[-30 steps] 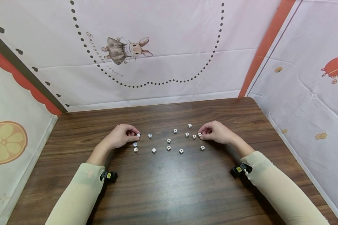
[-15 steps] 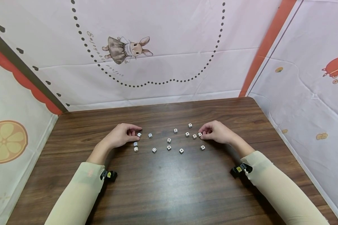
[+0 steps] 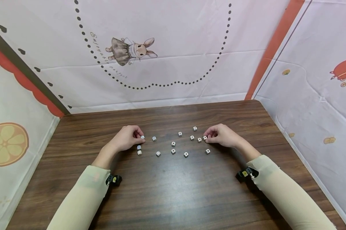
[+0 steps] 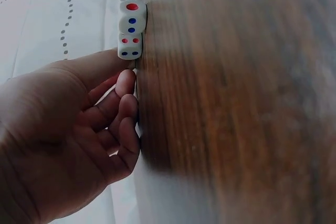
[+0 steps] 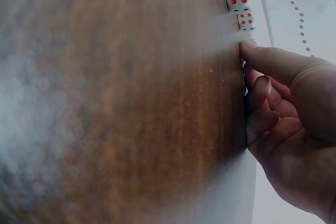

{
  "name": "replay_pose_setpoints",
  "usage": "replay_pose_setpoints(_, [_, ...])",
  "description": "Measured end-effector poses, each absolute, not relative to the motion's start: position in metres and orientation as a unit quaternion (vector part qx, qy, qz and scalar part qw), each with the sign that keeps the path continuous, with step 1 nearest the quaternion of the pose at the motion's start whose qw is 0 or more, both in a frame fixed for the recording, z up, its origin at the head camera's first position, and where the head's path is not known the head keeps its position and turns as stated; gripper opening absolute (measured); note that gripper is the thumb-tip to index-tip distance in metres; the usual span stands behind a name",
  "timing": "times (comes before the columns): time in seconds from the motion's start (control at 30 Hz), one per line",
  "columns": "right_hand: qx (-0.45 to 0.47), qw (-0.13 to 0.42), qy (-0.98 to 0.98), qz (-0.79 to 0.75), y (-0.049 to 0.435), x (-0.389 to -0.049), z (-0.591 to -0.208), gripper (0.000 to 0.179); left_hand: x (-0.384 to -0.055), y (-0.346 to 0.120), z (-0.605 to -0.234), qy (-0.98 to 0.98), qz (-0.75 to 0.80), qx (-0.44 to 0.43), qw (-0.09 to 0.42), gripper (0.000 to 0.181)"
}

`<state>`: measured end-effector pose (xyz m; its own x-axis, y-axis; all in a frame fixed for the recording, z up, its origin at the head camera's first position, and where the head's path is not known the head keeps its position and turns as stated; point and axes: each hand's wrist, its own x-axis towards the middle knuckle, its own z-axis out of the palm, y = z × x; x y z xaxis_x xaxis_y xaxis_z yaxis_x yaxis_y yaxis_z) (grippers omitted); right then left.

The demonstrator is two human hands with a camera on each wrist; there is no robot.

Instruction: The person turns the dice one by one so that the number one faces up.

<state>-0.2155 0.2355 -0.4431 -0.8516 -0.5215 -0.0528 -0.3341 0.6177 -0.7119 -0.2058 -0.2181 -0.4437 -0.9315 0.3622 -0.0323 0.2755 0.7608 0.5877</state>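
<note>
At the left of the scattered dice, my left hand pinches a white die between thumb and index finger, down at the table. Just nearer than that hand sit two dice close together, one with blue pips and another white die. In the left wrist view, the left hand partly sits behind these two dice. Across the table my right hand pinches a die at its fingertips. A neighbouring die lies right beside it. The right wrist view shows the right hand's curled fingers low along the tabletop.
Several more dice lie between the hands on the brown wooden table, among them a die near the left hand and a die in front of the right. Printed cloth walls rise behind and beside the table.
Half a second ago my left index finger was stretched out off the die; it has since curled back onto it. The die's upper face looks different. The right hand keeps its place.
</note>
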Motion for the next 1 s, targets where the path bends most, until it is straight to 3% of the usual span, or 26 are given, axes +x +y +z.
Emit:
replay_pose_setpoints(0.53, [-0.239, 0.129, 0.890, -0.367, 0.2357, -0.2147, -0.4431, 0.012, -0.2071, -0.2261, -0.4478, 0.925, 0.326, 0.180, 0.077, 0.014])
replay_pose_setpoints(0.87, [-0.237, 0.130, 0.889, -0.369, 0.2362, -0.2147, -0.4441, 0.012, -0.2068, -0.2240, -0.4467, 0.933, 0.319, 0.142, 0.085, 0.040])
replay_pose_setpoints(1.0, [-0.236, 0.132, 0.889, -0.369, 0.2363, -0.2150, -0.4438, 0.011, -0.2062, -0.2200, -0.4447, 0.943, 0.293, 0.139, 0.073, 0.040])
